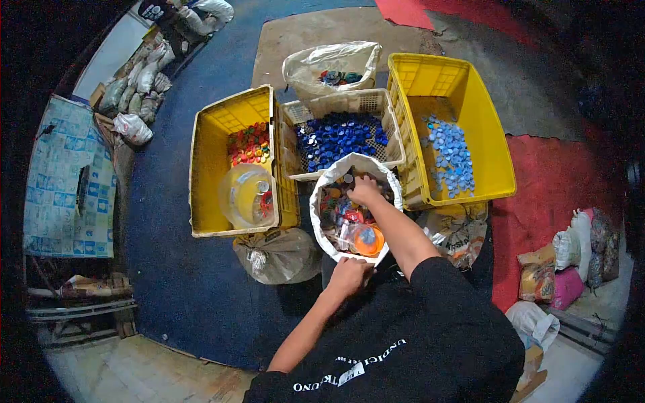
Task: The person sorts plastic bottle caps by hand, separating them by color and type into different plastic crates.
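A white sack [316,213] stands open in front of me, its rim rolled outward, holding mixed plastic caps and lids. My left hand [351,276] is closed on the near rim of this sack. Inside the sack, my right hand [365,191] reaches down onto the mixed caps, thumb and fingers apart; the fingertips are partly hidden. A pale round cap [348,178] lies beside those fingers. Nearer to me in the sack is an orange lid [369,240], with red pieces [354,216] above it.
Blue caps [342,138] fill a white crate [291,138] behind the sack. The left yellow bin [207,168] holds red caps [248,144] and a clear plastic container [245,195]. Light-blue caps [451,158] lie in the right yellow bin [494,158]. Another white sack [299,74] stands at the back.
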Demonstrator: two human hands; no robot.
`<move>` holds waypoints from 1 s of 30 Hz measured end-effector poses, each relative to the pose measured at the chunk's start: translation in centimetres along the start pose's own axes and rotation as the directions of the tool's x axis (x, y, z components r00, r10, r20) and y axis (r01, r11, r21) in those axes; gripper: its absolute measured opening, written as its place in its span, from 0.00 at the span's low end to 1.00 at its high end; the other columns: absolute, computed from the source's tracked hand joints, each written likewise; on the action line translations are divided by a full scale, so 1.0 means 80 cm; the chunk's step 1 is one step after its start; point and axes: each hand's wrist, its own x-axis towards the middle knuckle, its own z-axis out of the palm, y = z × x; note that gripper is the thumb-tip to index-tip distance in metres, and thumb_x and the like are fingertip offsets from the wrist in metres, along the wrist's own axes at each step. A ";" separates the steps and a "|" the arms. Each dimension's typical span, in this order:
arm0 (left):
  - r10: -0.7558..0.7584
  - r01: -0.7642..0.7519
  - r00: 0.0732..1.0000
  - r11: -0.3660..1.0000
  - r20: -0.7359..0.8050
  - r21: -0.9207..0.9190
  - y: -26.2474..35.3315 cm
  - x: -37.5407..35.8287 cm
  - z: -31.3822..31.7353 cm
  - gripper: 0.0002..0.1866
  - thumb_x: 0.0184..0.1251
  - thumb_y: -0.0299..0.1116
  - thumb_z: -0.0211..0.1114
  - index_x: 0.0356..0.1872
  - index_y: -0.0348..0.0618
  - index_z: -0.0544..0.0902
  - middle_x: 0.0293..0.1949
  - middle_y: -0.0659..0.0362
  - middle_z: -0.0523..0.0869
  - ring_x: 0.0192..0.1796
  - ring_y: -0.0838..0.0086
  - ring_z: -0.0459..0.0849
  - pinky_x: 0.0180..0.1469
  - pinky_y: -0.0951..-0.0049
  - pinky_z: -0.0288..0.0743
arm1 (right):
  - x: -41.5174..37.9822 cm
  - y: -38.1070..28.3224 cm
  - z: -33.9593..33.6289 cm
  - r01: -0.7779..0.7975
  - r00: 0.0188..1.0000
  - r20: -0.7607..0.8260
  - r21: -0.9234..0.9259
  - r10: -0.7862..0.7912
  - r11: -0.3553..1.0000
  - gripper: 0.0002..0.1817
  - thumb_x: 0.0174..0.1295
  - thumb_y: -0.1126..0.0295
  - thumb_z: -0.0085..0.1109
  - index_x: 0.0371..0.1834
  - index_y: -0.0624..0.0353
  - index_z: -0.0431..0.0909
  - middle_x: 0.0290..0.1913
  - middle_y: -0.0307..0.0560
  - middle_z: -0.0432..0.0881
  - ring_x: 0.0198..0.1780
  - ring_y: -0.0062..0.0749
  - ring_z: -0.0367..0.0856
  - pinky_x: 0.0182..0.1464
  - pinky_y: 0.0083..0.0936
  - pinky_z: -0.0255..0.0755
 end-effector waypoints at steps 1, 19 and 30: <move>-0.014 0.014 1.000 1.000 0.018 -0.022 0.006 -0.002 -0.011 0.13 0.64 0.43 0.60 0.42 0.49 0.86 0.39 0.54 0.87 0.43 0.61 0.84 0.48 0.58 0.71 | -0.001 -0.002 0.002 0.046 0.997 0.061 -0.076 -0.041 0.996 0.40 0.57 0.46 0.55 0.71 0.50 0.58 0.71 0.56 0.59 0.72 0.54 0.57 0.67 0.56 0.57; -0.046 0.052 0.999 0.936 -0.024 0.349 -0.170 0.230 -0.040 0.18 0.58 0.39 0.62 0.47 0.41 0.78 0.48 0.47 0.80 0.50 0.52 0.81 0.50 0.50 0.76 | -0.190 0.006 0.051 0.308 0.950 0.125 -0.225 -0.286 0.924 0.21 0.52 0.60 0.54 0.45 0.62 0.81 0.46 0.55 0.82 0.55 0.49 0.77 0.61 0.52 0.62; -0.163 0.173 0.985 0.955 -0.059 0.243 -0.190 0.216 -0.020 0.26 0.57 0.40 0.63 0.60 0.55 0.74 0.57 0.46 0.73 0.60 0.47 0.73 0.59 0.49 0.72 | -0.217 0.015 0.031 0.283 0.957 -0.027 -0.113 -0.288 0.952 0.30 0.61 0.45 0.52 0.65 0.44 0.70 0.65 0.51 0.68 0.64 0.50 0.69 0.60 0.55 0.65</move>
